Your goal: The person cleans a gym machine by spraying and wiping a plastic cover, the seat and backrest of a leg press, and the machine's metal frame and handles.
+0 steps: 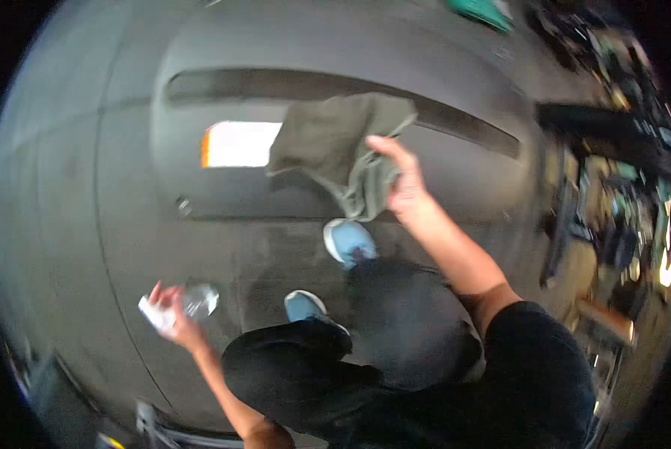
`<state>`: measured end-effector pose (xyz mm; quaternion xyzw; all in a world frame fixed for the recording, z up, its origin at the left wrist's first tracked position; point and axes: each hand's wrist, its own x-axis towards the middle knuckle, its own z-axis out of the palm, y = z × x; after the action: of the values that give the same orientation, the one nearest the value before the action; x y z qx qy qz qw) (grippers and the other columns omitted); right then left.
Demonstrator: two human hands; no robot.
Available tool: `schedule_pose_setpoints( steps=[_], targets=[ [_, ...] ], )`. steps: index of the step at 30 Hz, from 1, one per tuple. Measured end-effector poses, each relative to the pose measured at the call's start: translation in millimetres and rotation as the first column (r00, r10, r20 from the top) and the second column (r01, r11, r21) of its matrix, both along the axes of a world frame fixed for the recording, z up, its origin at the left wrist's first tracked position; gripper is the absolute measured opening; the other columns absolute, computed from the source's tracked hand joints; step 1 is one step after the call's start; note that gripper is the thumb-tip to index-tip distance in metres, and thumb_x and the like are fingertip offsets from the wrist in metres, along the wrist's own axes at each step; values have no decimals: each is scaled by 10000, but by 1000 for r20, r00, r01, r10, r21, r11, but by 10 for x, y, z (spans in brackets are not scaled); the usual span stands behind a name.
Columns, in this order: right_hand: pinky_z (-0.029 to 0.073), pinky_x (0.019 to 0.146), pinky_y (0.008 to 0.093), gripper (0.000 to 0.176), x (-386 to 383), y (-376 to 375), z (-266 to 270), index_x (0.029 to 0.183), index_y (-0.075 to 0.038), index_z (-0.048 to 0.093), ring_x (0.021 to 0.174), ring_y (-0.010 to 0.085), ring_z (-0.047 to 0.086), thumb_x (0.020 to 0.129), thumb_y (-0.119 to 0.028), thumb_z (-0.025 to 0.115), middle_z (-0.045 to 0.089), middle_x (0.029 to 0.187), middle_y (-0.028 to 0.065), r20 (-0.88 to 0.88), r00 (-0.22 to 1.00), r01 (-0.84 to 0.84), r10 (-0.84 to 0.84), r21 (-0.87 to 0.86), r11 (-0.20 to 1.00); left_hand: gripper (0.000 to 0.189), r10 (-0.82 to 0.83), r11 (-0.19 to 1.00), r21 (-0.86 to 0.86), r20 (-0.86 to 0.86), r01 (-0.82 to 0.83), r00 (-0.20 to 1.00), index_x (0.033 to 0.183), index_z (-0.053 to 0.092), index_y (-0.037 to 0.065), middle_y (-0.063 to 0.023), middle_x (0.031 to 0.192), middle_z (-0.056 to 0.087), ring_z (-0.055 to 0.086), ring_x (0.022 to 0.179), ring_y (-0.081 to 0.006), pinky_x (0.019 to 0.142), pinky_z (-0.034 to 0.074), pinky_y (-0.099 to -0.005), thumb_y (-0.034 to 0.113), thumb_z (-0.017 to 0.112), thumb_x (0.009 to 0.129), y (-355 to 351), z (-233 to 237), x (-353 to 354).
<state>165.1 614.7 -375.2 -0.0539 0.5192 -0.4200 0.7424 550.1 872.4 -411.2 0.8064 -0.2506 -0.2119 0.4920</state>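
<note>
My right hand [401, 176] grips a grey-green cloth [335, 131] by its right side, the thumb lying on top of it. The cloth hangs spread out above a large dark grey panel with rounded corners [231, 196], covering part of a white label with an orange edge [242, 144]. Off to the lower left, my left hand [172, 310] is closed around a clear bottle with a white top [199, 301], which looks like a spray bottle. That bottle is tilted on its side, above the dark floor, and blurred.
Both my feet, in blue shoes [350, 241], stand on the dark floor [126, 247] just before the panel. Blurred racks and equipment [605, 142] line the right side. A green item [481, 11] lies at the top. A metal frame [148, 419] stands at lower left.
</note>
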Motion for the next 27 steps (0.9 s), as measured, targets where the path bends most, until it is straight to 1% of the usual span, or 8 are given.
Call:
schedule_pose_setpoints(
  steps=[6,14,16,17,19,20,23,27],
  targets=[
    [612,826,419,302,-2292,837,627,1153,-38,643,953,205,714,878,-57,767,715,1042,78,-240,967,88,-90,-17,996,284,-206,976,101,119,195,971,1199,621,-29,-122,1009,669,673,871,-214,802,539,-363,174,677,1008,-371,881,-631],
    [577,894,433,251,-3409,2783,2788,1134,-44,641,958,244,693,888,-57,688,687,985,101,-182,795,582,-578,-38,812,230,-502,854,-5,-276,521,820,1128,626,31,-55,1003,652,699,819,-193,805,543,-357,111,756,955,-906,3090,-2069],
    [586,923,434,331,-3635,3660,2652,1216,-30,630,1019,256,705,895,-50,708,704,1083,111,-396,731,515,-555,-213,830,182,-640,735,9,-323,678,698,1084,648,7,-93,954,690,720,830,-204,802,560,-374,89,741,952,-972,3815,-2633],
    [586,923,434,331,-3507,3649,3155,1216,-30,630,1019,256,705,895,-50,708,704,1083,111,-368,721,538,-588,-238,809,171,-752,630,-52,-288,775,593,1080,659,9,-86,962,709,724,835,-191,799,560,-358,94,734,952,-959,4134,-2853],
    [586,965,438,400,-3340,3577,4597,1279,-12,622,1090,271,710,896,-47,734,715,1170,121,42,646,763,-763,19,647,203,-871,438,59,-219,897,439,1083,637,-10,-99,946,735,732,844,-183,779,557,-333,138,706,963,-953,4583,-3278],
    [586,965,438,400,-3330,3720,4766,1279,-12,622,1090,271,710,896,-47,734,715,1170,121,64,630,775,-774,18,632,217,-915,337,118,-191,934,354,1083,619,5,-108,930,722,735,852,-180,773,557,-336,165,707,965,-949,5054,-3588],
    [590,960,437,414,-3325,4092,4925,1294,-3,628,1061,280,726,897,-66,727,725,1192,128,-128,660,742,-740,-43,669,264,-955,252,-93,-187,963,232,1033,597,50,-86,888,668,667,792,-193,756,546,-354,219,775,938,-912,5353,-4093],
    [594,909,431,246,-3621,4713,4872,1075,-12,712,997,266,732,860,-131,725,753,1074,115,0,568,820,-823,91,566,248,-998,-20,17,59,1000,-21,1019,622,44,-133,898,702,710,839,-270,766,546,-389,226,771,938,-743,5951,-4849]
  ],
)
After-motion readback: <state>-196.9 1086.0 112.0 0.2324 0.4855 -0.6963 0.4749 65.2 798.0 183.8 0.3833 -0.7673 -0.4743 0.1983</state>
